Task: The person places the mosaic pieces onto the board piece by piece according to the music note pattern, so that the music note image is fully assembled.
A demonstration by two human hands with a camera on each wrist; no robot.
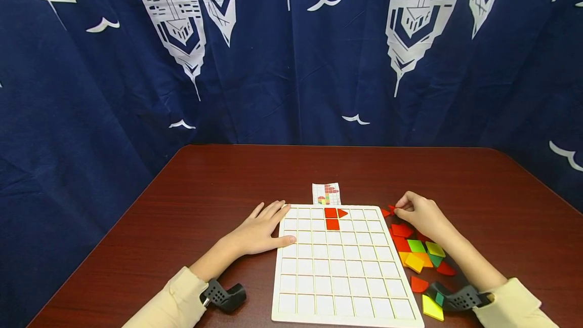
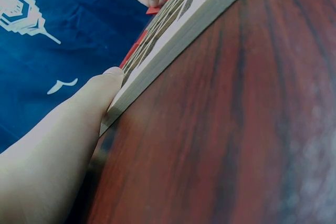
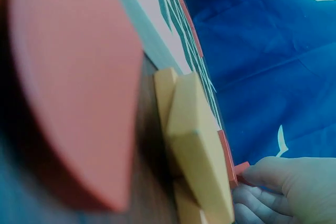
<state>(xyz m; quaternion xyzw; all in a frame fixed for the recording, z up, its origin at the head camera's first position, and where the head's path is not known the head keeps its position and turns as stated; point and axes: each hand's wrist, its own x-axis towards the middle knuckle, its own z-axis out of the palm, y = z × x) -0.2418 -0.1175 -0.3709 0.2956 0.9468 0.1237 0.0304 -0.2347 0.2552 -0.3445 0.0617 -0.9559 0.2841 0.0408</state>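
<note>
Dark blue cloth (image 1: 291, 75) printed with white buildings and gulls is hung behind a reddish-brown table (image 1: 227, 176), on which a white gridded board (image 1: 336, 252) is laid. At the board's left edge, near its far corner, the left hand (image 1: 260, 234) is rested with fingers spread, its thumb set on the rim. Just beyond the board's far right corner, a small red piece (image 1: 391, 209) is pinched between thumb and fingertips of the right hand (image 1: 422, 217). Seven columns and seven rows are marked on the board; three pieces are seated there: two red squares (image 1: 332, 224), one above the other, and one pointed red piece (image 1: 342, 213) beside the upper. Right of the board, loose red, orange, yellow and green pieces (image 1: 402, 231) are scattered, some overlapping, so no exact count can be made. Past the board's far edge, one card (image 1: 326, 194) is seen, printed with coloured shapes.
</note>
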